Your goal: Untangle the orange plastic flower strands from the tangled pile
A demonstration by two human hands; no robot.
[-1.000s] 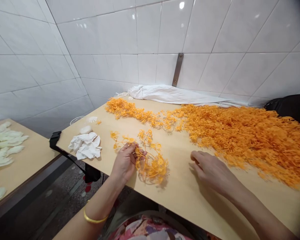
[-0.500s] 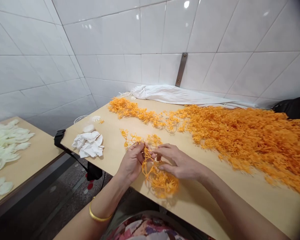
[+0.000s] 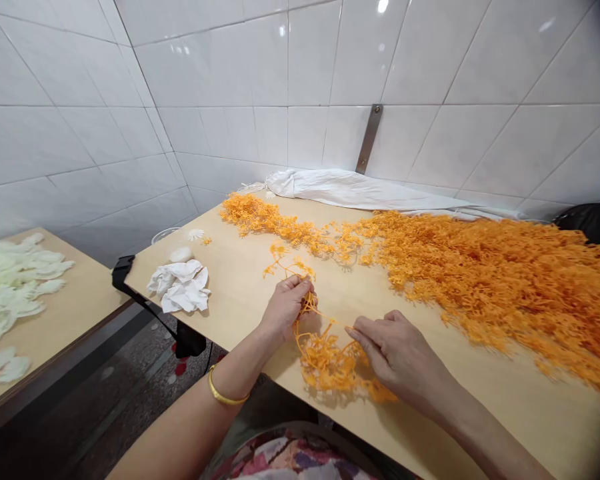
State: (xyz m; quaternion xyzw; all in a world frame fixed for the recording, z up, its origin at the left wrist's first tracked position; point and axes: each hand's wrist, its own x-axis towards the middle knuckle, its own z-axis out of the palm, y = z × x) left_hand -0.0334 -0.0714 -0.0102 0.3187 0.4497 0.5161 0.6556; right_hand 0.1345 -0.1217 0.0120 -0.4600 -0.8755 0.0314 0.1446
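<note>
My left hand (image 3: 286, 305) is closed on a tangle of thin orange plastic flower sprigs (image 3: 325, 363). Some flower heads stick out above its fingertips, and a looser clump hangs below, close to the tabletop. My right hand (image 3: 405, 353) is apart to the right, thumb and forefinger pinched on the end of a thin orange stem. That stem stretches taut between the two hands. Parts of the clump are hidden behind my right hand's fingers. A large pile of the same orange sprigs (image 3: 485, 273) spreads over the right side of the table.
A thinner row of sprigs (image 3: 260, 217) runs along the back, before a white cloth (image 3: 330, 189). Crumpled white cloth (image 3: 183, 287) lies at the left edge, near a black strap buckle (image 3: 123, 267). Pale petal-like pieces (image 3: 17, 277) cover part of a second table.
My right hand has moved right, away from my left, drawing a stem out straight. My left hand has shifted slightly right and up with the tangle.
</note>
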